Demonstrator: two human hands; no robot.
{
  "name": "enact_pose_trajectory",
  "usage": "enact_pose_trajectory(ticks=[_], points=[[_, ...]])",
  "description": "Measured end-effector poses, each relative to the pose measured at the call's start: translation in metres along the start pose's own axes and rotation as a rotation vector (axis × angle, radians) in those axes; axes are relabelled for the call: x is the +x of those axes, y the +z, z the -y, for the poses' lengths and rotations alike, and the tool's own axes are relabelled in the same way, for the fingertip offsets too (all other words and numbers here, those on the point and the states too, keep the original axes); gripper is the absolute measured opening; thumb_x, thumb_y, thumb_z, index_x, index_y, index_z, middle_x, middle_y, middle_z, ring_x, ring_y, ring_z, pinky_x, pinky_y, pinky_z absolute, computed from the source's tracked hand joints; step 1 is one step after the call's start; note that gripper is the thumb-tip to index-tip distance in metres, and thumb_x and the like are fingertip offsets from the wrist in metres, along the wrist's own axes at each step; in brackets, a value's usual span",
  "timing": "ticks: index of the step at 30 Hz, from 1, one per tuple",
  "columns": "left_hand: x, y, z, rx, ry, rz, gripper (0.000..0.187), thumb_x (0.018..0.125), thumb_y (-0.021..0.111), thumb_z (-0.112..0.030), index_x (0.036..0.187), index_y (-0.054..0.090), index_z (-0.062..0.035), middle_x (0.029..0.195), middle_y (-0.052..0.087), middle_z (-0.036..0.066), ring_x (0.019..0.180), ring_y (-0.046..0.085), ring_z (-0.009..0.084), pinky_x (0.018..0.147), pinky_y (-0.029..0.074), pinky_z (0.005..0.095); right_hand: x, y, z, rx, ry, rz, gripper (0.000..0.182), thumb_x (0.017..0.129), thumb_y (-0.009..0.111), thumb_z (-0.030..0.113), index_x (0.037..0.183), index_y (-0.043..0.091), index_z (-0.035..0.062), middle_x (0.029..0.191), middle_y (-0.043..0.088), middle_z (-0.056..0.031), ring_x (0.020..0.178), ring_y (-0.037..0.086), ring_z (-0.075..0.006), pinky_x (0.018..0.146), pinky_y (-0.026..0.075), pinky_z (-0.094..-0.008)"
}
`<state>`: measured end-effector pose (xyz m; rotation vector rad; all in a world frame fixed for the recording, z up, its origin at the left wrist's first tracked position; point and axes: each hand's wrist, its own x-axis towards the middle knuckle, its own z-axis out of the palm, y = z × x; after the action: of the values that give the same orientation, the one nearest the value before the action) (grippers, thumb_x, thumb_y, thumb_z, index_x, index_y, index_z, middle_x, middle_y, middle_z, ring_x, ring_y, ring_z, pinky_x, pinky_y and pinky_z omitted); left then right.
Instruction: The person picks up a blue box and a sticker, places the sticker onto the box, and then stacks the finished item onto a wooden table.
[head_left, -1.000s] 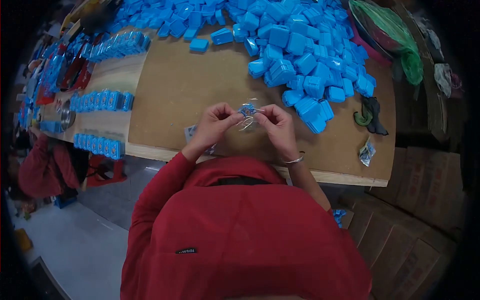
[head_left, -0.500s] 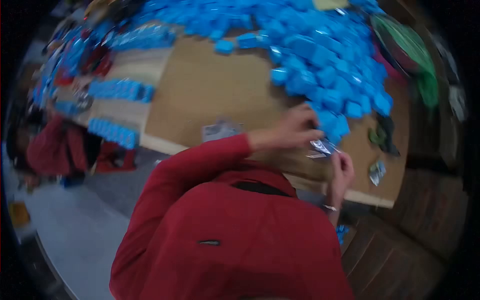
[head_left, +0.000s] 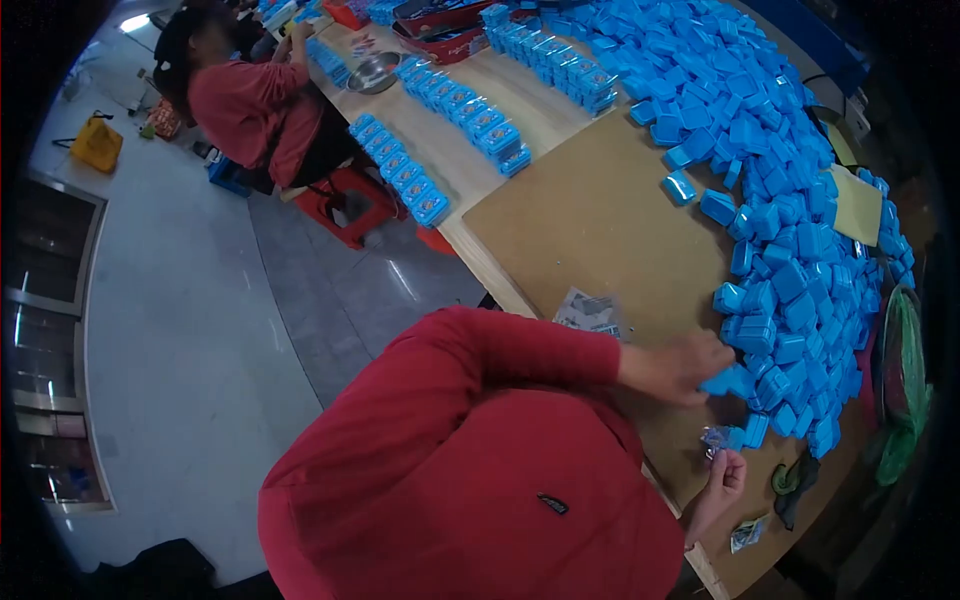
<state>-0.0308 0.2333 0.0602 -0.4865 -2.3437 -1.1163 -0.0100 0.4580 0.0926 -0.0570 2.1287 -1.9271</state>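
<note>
My left hand (head_left: 682,368) is at the near edge of a heap of small blue plastic boxes (head_left: 790,290). Its fingers and thumb are closed about one blue box (head_left: 733,381), slightly smeared by motion. Lower down, my right hand (head_left: 728,474) pinches a small clear plastic packet (head_left: 714,438) with something dark and purplish in it. The packet is held up beside the blue boxes at the heap's near end. On the board left of my left hand lies a flat printed clear bag (head_left: 590,311).
Rows of blue boxes (head_left: 465,110) line the table beyond the brown board (head_left: 600,210). A metal bowl (head_left: 374,73) stands near a seated co-worker (head_left: 255,110) on a red stool (head_left: 350,205). A small packet (head_left: 748,534) and green bag (head_left: 905,390) lie to the right.
The view has swung left, showing more floor and the co-worker. My left hand has closed on a blue box; my right hand still pinches the packet, now apart from my left.
</note>
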Motion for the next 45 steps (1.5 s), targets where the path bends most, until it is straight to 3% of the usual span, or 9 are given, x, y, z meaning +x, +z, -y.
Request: enact_pose_trajectory(ticks=[7,12,16,19,22,25,28,34,45], points=[[-0.040,-0.066,0.029,0.092,-0.253,0.305,0.049,0.074,0.065,-0.024,0.116,0.050,-0.0048,0.109,0.055,0.016,0.104,0.051,0.0328,0.087,0.042,0.0398,0.035,0.049,-0.003,0.021,-0.082,0.143,0.005,0.088,0.059,0.005,0.088,0.056,0.0013,0.079,0.061,-0.0027,0.073,0.057,-0.0088,0.067,0.046,-0.0221],[-0.026,-0.099,-0.015,-0.911,-0.648,0.318,0.066,0.075,0.069,-0.023,0.133,0.041,-0.0052,0.127,0.049,0.010,0.117,0.045,0.0169,0.092,0.038,0.0307,0.042,0.073,0.008,0.208,-0.085,0.197,0.007,0.087,0.061,0.005,0.090,0.057,0.0004,0.084,0.064,-0.0036,0.076,0.061,-0.0089,0.070,0.048,-0.0223],[-0.033,-0.075,0.000,-0.775,-0.951,0.281,0.041,0.078,0.071,-0.020,0.111,0.057,-0.0010,0.115,0.054,0.013,0.105,0.051,0.0157,0.084,0.043,0.0285,0.038,0.079,0.008,0.257,-0.114,0.278,0.010,0.087,0.062,0.005,0.094,0.058,-0.0003,0.086,0.064,-0.0039,0.078,0.061,-0.0093,0.071,0.049,-0.0228],[-0.024,-0.082,-0.017,-0.669,-0.839,0.429,0.026,0.081,0.067,-0.018,0.100,0.062,-0.0003,0.104,0.059,0.008,0.091,0.055,0.0114,0.076,0.045,0.0283,0.033,0.080,0.013,0.218,-0.109,0.320,0.010,0.086,0.063,0.006,0.093,0.061,-0.0005,0.088,0.065,-0.0038,0.081,0.060,-0.0090,0.071,0.049,-0.0228],[-0.029,-0.072,-0.005,-0.384,-0.436,0.119,0.026,0.082,0.066,-0.021,0.098,0.061,-0.0006,0.102,0.059,0.010,0.092,0.056,0.0161,0.075,0.045,0.0303,0.039,0.080,-0.008,0.217,-0.097,0.274,0.010,0.084,0.065,0.006,0.089,0.064,-0.0011,0.088,0.066,-0.0045,0.081,0.060,-0.0089,0.071,0.048,-0.0233],[-0.048,-0.052,0.035,0.282,-0.279,0.101,0.028,0.082,0.066,-0.024,0.098,0.059,-0.0014,0.101,0.059,0.011,0.090,0.056,0.0224,0.075,0.045,0.0336,0.046,0.078,-0.015,-0.133,-0.341,0.071,0.010,0.082,0.066,0.008,0.085,0.064,-0.0016,0.084,0.065,-0.0052,0.078,0.059,-0.0086,0.069,0.046,-0.0238],[-0.047,-0.055,0.025,0.143,-0.470,0.352,0.032,0.081,0.066,-0.025,0.101,0.056,-0.0021,0.101,0.058,0.014,0.090,0.055,0.0287,0.076,0.045,0.0374,0.051,0.068,-0.034,-0.281,-0.414,0.120,0.014,0.081,0.066,0.009,0.088,0.063,-0.0022,0.080,0.064,-0.0057,0.076,0.057,-0.0083,0.068,0.046,-0.0239],[-0.046,-0.051,0.023,-0.560,-0.846,0.166,0.032,0.083,0.067,-0.022,0.103,0.050,-0.0029,0.092,0.057,0.006,0.083,0.054,0.0139,0.071,0.044,0.0266,0.042,0.064,-0.036,-0.057,-0.103,0.263,0.013,0.082,0.065,0.010,0.089,0.064,-0.0005,0.081,0.064,-0.0024,0.076,0.056,-0.0064,0.068,0.045,-0.0230],[-0.036,-0.067,0.014,-0.714,-0.857,0.093,0.036,0.081,0.070,-0.019,0.106,0.051,-0.0023,0.093,0.057,0.005,0.082,0.054,0.0095,0.071,0.045,0.0226,0.043,0.068,-0.032,0.251,-0.165,0.348,0.017,0.084,0.064,0.006,0.100,0.063,0.0008,0.099,0.062,-0.0020,0.089,0.056,-0.0062,0.077,0.046,-0.0227]])
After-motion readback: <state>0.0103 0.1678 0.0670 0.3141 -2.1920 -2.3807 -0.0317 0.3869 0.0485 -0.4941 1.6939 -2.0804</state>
